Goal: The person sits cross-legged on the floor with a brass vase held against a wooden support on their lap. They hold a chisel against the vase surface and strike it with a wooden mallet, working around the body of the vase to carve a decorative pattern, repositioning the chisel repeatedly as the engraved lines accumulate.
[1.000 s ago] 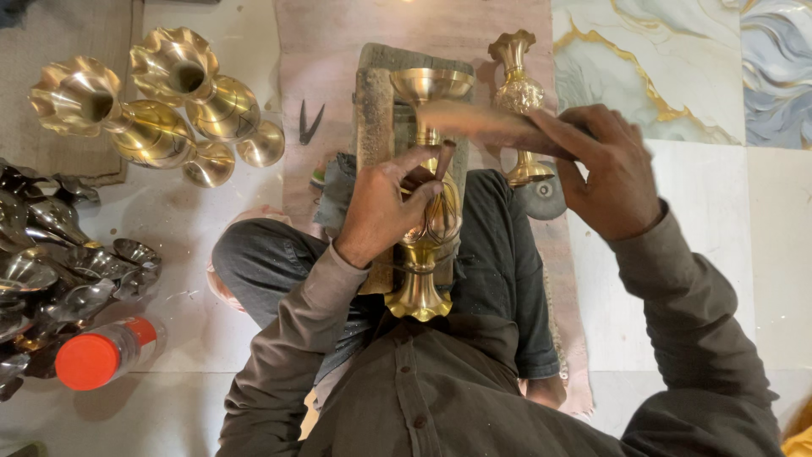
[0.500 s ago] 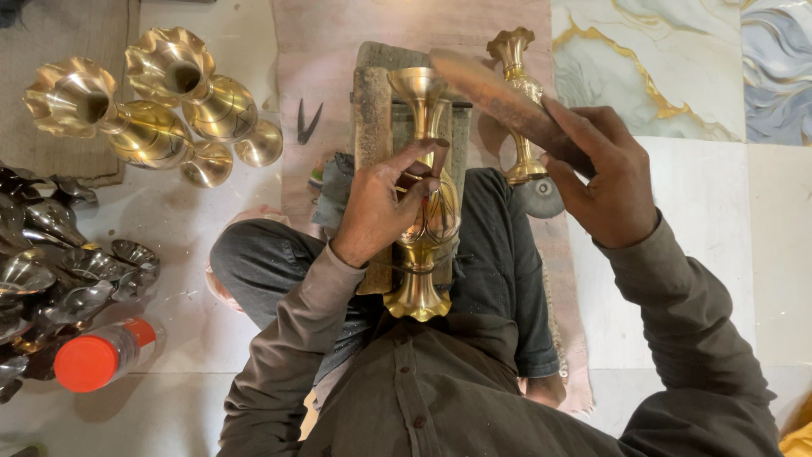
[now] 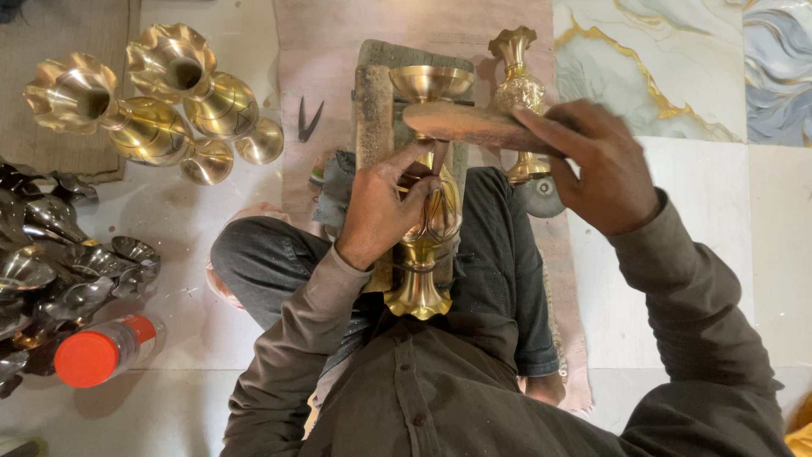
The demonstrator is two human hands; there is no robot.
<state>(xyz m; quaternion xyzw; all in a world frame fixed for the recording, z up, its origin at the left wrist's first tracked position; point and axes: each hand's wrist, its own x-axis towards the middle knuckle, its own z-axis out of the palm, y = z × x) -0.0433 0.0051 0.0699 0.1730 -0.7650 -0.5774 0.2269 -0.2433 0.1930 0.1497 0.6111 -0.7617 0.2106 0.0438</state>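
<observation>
On the lap: brass vase (image 3: 427, 228) is lying lengthwise, mouth pointing away.
Left hand (image 3: 385, 207): is gripping its neck.
Right hand (image 3: 605, 169): is grasping wooden mallet (image 3: 474, 125) crosswise above it.

Glossy brass vase (image 3: 427, 211), rough wooden block (image 3: 372, 110), matt wooden mallet (image 3: 474, 127).

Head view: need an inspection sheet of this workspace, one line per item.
Surface: pale floor with a pink mat and marbled tiles.
Job's things: brass vase lying on a wooden block across the lap; wooden stick crosses its neck.
Clutter: three finished brass vases, one upright brass vase, dark metal pieces, red-capped bottle, small snips.
Grippers: left hand steadies the vase; right hand grips the stick.
Cables: nothing seen.
Surroundings: woven mat top left.
</observation>
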